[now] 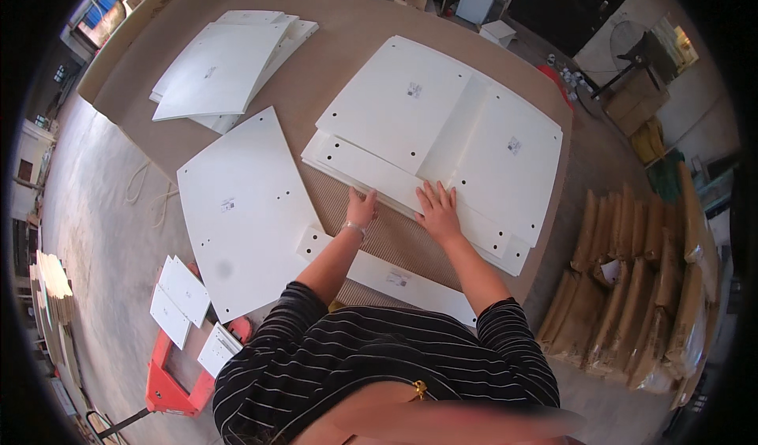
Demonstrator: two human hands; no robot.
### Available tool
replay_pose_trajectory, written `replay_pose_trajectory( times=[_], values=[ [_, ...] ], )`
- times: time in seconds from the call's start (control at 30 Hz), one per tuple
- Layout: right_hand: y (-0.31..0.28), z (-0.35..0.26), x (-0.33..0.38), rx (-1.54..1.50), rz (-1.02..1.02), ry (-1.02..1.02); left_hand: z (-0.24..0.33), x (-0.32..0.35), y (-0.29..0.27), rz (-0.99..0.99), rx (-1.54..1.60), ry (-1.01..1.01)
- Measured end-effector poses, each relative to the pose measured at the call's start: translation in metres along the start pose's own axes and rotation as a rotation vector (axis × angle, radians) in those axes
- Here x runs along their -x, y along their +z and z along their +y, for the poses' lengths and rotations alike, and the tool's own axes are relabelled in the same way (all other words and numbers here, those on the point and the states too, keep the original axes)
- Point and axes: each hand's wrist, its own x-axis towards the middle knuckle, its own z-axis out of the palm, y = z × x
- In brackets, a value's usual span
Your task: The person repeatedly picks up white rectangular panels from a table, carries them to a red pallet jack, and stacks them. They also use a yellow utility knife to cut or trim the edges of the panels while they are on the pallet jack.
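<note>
A stack of white drilled panels (521, 161) lies on the brown cardboard in front of me. A narrow white board (379, 161) runs along the stack's near side. At that near edge my left hand (362, 210) is closed, its fingers curled against the narrow board. My right hand (438, 213) rests on the board farther right, fingers spread and flat. Below my forearms lies a separate white strip (387, 274) with holes and a label. To its left is a large white panel (245, 208), touching or overlapped by the strip's end.
More white panels (221, 66) are piled at the far left on the cardboard sheet (339, 18). A red pallet jack (170, 382) stands at lower left beside smaller white panels (185, 291). Brown wrapped packages (624, 287) are stacked on the right. A fan (632, 42) stands at far right.
</note>
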Motion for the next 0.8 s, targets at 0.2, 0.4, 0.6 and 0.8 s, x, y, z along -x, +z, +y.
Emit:
replay_pose_trajectory(
  times=[0.2,0.4,0.6,0.8],
  values=[
    [-0.012,-0.001,-0.012,0.029,-0.043,0.086,0.01,-0.035,0.035,0.447,-0.481,0.076],
    [-0.017,-0.005,-0.017,0.004,-0.078,0.112,0.018,-0.02,0.047,0.514,-0.409,0.037],
    [-0.016,-0.001,-0.003,-0.084,0.07,0.066,0.026,-0.021,0.043,0.52,-0.408,0.04],
    [-0.046,0.026,0.1,0.093,0.101,0.413,0.026,-0.035,0.038,0.532,-0.44,0.009]
  ],
)
